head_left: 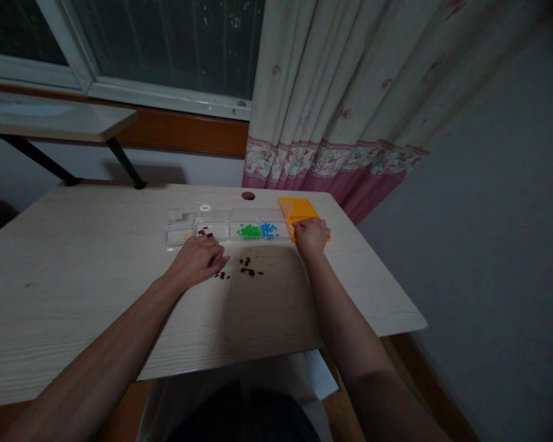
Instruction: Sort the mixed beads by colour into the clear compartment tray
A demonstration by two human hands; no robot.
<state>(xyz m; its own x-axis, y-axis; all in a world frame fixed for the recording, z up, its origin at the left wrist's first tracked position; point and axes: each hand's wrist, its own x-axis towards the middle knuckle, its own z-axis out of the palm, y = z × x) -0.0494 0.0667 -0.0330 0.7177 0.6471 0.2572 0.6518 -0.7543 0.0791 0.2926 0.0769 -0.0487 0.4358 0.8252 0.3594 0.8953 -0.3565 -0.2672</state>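
My left hand hovers at the front edge of a row of clear plastic boxes, beside a compartment with small dark brown pieces. Its fingers curl downward, and whatever they may hold is hidden. Yellow bits lie in the leftmost compartment. Green pieces and blue pieces fill compartments further right. At the right end, my right hand has its fingers closed at an orange box with its lid raised. I cannot make out what is between those fingers.
Loose dark brown pieces with a few yellow bits are scattered on the wooden table in front of the boxes. A brown oval is near the back edge. A raised shelf stands at the back left; a curtain hangs behind.
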